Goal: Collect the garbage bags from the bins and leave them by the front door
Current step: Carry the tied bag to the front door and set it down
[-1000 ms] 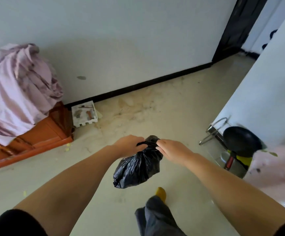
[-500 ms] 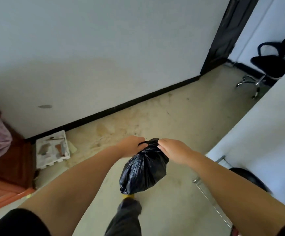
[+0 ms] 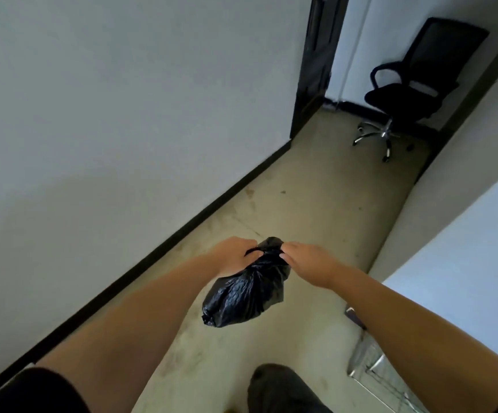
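A small black garbage bag hangs in front of me above the floor, its gathered neck at the top. My left hand grips the neck from the left, with a black strip of the bag under its fingers. My right hand pinches the neck from the right. Both hands hold the bag together at its top, and the filled body sags down and to the left.
A pale corridor floor runs ahead between a white wall with black skirting on the left and a white wall on the right. A black office chair stands at the far end beside a dark door frame. My leg is below.
The view has swung right and forward along the corridor: the pink cloth, orange furniture and white tray have left the frame, the office chair is now in full view. Both hands keep hold of the bag.
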A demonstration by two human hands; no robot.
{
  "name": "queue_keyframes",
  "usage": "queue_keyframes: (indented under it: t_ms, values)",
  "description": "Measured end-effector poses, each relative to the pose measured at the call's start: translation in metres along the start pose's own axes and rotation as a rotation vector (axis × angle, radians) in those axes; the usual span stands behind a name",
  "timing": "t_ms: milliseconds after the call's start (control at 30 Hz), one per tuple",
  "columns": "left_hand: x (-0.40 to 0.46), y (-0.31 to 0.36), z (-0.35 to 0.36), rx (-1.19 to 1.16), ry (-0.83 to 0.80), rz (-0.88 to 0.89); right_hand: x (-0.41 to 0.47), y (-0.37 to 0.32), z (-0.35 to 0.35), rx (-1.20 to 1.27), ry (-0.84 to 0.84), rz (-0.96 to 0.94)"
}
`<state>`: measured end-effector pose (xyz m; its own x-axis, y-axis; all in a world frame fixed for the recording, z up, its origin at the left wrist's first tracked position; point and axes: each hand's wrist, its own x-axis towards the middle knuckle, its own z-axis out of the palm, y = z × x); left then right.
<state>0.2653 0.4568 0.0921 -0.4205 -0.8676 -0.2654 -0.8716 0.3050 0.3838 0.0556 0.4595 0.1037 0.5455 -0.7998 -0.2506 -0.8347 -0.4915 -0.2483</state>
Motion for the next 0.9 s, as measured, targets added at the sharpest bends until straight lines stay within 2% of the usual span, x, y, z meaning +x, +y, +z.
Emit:
queue_keyframes:
  t_ms: [200,567,900]
  values:
    - [0.135,-0.026,-0.057,0.061,-0.038,0.029,0.099,0.079,-0.044,0.004,0.042,-0.009]
    - [0.370,-0.025,-0.131,-0.006,-0.071,0.055,0.236,0.256,-0.133,0.051,0.062,0.068]
    - [0.588,-0.054,-0.185,-0.059,-0.076,0.124,0.378,0.406,-0.197,0.077,0.077,0.147]
